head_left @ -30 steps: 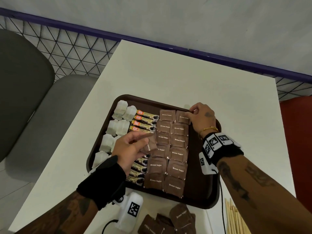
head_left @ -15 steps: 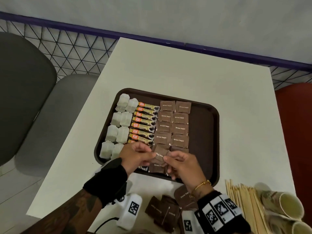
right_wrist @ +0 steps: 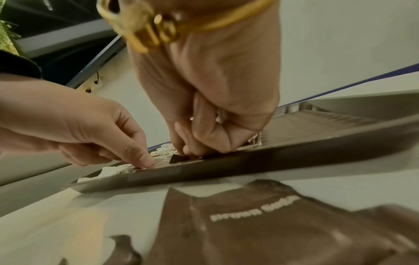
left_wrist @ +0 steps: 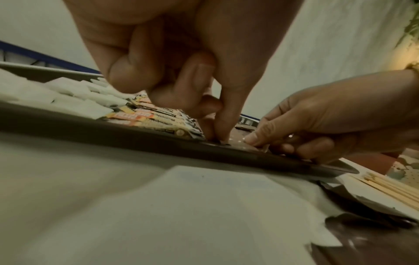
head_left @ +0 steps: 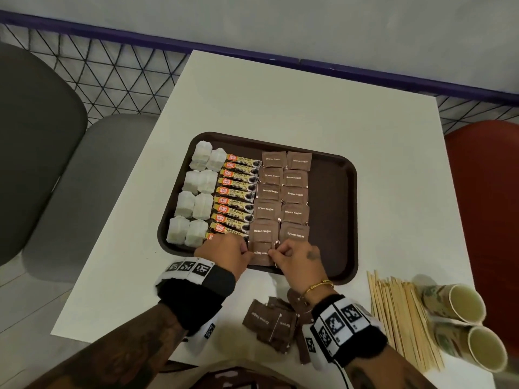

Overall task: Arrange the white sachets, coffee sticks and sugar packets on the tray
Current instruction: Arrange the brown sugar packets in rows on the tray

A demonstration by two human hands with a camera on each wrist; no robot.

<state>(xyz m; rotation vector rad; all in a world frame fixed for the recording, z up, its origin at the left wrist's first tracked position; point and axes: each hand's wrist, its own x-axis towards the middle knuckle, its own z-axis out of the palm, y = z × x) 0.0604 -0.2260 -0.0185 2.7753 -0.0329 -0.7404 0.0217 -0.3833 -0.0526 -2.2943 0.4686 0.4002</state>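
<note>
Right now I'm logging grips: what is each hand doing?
Left hand: fingers curled, pinching the left edge of the brown sugar packet on the tray.
Right hand: fingers curled, pinching that packet's right edge.

White sachets (head_left: 196,197), coffee sticks (head_left: 238,192), brown sugar packets (head_left: 283,195) in columns on brown tray (head_left: 334,209).
</note>
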